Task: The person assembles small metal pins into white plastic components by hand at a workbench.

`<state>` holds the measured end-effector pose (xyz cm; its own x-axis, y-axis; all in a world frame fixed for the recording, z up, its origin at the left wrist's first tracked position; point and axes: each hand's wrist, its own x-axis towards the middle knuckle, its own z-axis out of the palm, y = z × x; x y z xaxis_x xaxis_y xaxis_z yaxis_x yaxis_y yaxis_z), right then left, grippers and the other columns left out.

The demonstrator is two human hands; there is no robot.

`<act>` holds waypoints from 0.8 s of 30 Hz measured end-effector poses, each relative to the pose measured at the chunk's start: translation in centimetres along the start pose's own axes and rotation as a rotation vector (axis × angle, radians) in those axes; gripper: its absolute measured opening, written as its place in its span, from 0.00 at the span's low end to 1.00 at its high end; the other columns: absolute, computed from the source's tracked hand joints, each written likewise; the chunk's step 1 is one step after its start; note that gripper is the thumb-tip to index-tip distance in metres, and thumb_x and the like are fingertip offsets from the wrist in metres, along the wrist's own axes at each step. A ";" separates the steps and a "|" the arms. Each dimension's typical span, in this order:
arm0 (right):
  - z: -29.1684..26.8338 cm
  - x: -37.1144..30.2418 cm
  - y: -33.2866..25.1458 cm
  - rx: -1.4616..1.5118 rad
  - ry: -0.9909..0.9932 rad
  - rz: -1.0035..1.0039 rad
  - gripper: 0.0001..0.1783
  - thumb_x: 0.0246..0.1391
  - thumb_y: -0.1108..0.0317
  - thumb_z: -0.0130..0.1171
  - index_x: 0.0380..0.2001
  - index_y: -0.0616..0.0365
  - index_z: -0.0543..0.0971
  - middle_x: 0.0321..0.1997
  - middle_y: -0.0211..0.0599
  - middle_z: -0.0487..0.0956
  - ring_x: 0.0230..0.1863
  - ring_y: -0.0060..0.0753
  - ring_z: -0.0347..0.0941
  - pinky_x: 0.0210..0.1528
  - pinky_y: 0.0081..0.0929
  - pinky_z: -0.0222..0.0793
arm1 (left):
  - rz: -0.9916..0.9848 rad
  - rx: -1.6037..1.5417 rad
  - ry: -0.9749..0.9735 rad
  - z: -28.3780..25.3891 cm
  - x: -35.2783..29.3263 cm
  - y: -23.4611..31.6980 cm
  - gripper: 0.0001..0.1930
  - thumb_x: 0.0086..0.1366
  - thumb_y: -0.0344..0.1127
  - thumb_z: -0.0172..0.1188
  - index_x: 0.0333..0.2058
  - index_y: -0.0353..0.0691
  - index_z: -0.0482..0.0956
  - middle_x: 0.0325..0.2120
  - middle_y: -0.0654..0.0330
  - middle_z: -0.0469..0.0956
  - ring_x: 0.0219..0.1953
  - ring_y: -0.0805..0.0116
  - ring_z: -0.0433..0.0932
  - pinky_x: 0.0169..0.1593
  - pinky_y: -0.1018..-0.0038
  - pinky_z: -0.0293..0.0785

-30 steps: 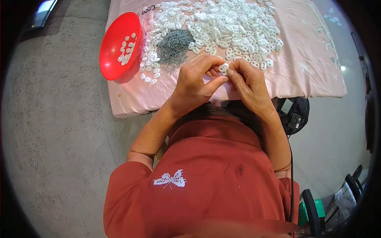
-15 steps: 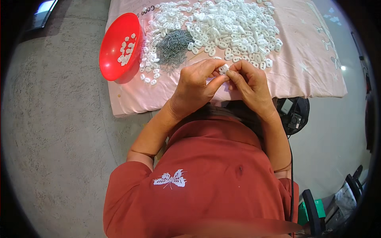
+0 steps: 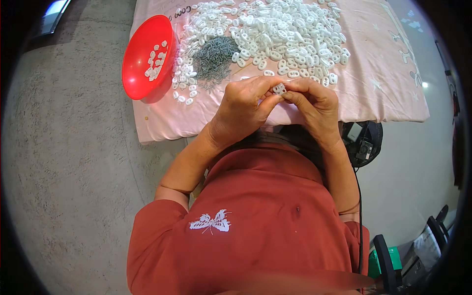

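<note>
Between the fingertips of both hands sits a small white plastic piece [image 3: 279,89] with holes in its face. My left hand [image 3: 244,102] pinches it from the left, thumb below and forefinger above. From the other side my right hand [image 3: 314,104] grips it with thumb and forefinger. Both hands are over the near edge of the cloth-covered table. Just beyond them lies a big heap of white oval two-holed plastic pieces [image 3: 290,34]. A pile of small grey metal screws or pins [image 3: 215,58] lies to its left; their exact kind is too small to tell.
A red bowl [image 3: 135,64] with several white pieces inside stands at the table's left. Pink cloth [image 3: 366,93] covers the table. A black bag [image 3: 364,142] with small devices hangs by the right edge, and a cable runs down from it. Black chair parts [image 3: 386,260] are at lower right.
The white piece has been turned between my fingers and now shows a different face with holes. My right hand has shifted slightly, its fingers lying flatter over the piece.
</note>
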<state>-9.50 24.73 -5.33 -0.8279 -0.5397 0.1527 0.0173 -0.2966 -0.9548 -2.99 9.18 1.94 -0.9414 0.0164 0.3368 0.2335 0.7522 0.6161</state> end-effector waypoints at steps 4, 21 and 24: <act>-0.2 -0.1 -0.1 0.038 -0.002 -0.011 0.05 0.55 0.81 0.60 0.36 0.66 0.81 0.33 0.33 0.82 0.35 0.18 0.76 0.38 0.16 0.72 | 0.015 0.052 -0.035 -0.1 0.1 0.2 0.11 0.55 0.25 0.66 0.38 0.33 0.80 0.27 0.53 0.81 0.26 0.64 0.81 0.31 0.73 0.76; -0.2 -0.2 0.3 0.052 0.078 -0.059 0.03 0.55 0.80 0.60 0.35 0.67 0.80 0.32 0.34 0.81 0.33 0.20 0.77 0.37 0.16 0.74 | 0.108 0.098 -0.010 0.5 0.6 0.3 0.09 0.55 0.24 0.64 0.36 0.32 0.80 0.27 0.52 0.81 0.27 0.60 0.82 0.31 0.71 0.76; -0.2 -0.3 0.3 0.050 0.074 -0.065 0.03 0.56 0.81 0.60 0.35 0.67 0.80 0.31 0.34 0.81 0.33 0.19 0.77 0.37 0.15 0.73 | 0.173 0.135 -0.052 0.4 0.6 0.5 0.09 0.55 0.24 0.64 0.36 0.32 0.81 0.28 0.52 0.82 0.28 0.60 0.82 0.30 0.72 0.76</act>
<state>-9.39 24.93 -5.71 -0.8670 -0.4595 0.1928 -0.0110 -0.3691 -0.9293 -3.50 9.81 2.11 -0.9025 0.1843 0.3893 0.3610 0.8167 0.4501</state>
